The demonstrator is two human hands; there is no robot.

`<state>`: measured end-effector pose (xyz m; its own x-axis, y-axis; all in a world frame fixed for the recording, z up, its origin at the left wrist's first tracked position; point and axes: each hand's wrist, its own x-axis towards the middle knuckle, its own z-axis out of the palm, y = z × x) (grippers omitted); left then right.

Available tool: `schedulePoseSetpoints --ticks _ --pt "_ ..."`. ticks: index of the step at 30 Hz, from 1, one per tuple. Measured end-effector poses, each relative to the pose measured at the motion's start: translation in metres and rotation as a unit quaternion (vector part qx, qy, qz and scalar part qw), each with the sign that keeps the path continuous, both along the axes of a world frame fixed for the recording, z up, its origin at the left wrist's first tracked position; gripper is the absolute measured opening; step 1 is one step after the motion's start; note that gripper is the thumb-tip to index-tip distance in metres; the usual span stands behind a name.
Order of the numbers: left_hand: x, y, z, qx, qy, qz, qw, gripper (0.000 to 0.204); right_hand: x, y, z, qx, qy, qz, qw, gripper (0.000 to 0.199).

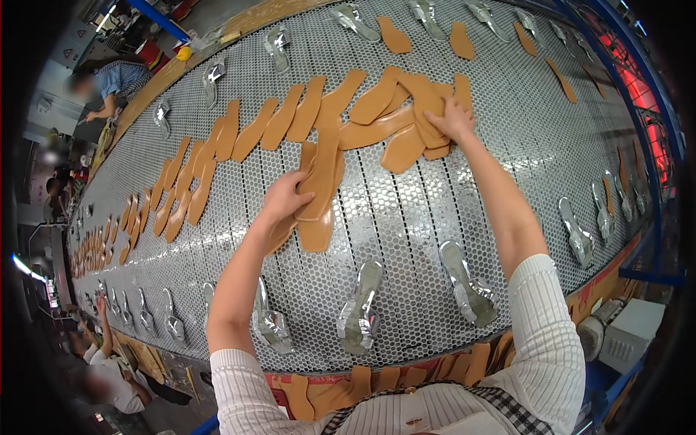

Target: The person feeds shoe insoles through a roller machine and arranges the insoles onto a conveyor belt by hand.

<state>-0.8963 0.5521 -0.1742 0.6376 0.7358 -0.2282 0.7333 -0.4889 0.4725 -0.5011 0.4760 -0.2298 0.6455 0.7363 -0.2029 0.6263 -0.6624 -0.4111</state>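
Observation:
Tan shoe insoles (330, 145) lie overlapping on a metal conveyor with a honeycomb-patterned surface (406, 210). My left hand (286, 196) is closed on the near end of a bundle of insoles (319, 188); its thumb lies on top, and its other fingers are partly hidden. Farther to the right, my right hand (455, 119) rests on a fanned-out pile of insoles (402, 138). Its fingers are spread and its thumb points left across one insole.
Shoe forms with shiny silver uppers line the near side (360, 312) and far side (355, 22) of the conveyor. More insoles trail leftward (174, 210). A grey box-shaped machine (632, 333) stands at right. Co-workers are at the far left (119, 80) and lower left (119, 384).

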Motion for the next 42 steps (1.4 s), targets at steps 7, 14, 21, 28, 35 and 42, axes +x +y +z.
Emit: schedulePoseSetpoints --ticks 7,14,21,28,35,42 --pt "0.019 -0.015 -0.024 -0.001 -0.015 0.073 0.997 0.040 -0.061 -0.012 -0.014 0.031 -0.034 0.052 0.998 0.079" --pt "-0.015 -0.011 0.032 -0.320 -0.124 0.149 0.927 0.040 -0.061 -0.021 -0.024 0.067 -0.037 0.051 0.996 0.079" --pt "-0.097 0.017 0.094 -0.309 -0.081 0.133 0.938 0.042 -0.068 -0.026 -0.010 0.044 -0.066 -0.039 0.996 0.073" --pt "-0.019 0.098 0.095 -0.196 -0.135 0.104 0.966 0.043 -0.082 0.019 -0.034 0.136 -0.072 -0.141 0.978 0.071" --pt "0.052 0.184 -0.022 0.164 0.116 -0.034 0.979 0.081 -0.092 0.045 -0.036 0.178 -0.150 -0.062 0.971 0.071" --pt "0.024 0.169 -0.048 0.029 0.043 0.152 0.987 0.095 -0.107 0.077 -0.019 0.145 -0.127 0.096 0.977 0.066"
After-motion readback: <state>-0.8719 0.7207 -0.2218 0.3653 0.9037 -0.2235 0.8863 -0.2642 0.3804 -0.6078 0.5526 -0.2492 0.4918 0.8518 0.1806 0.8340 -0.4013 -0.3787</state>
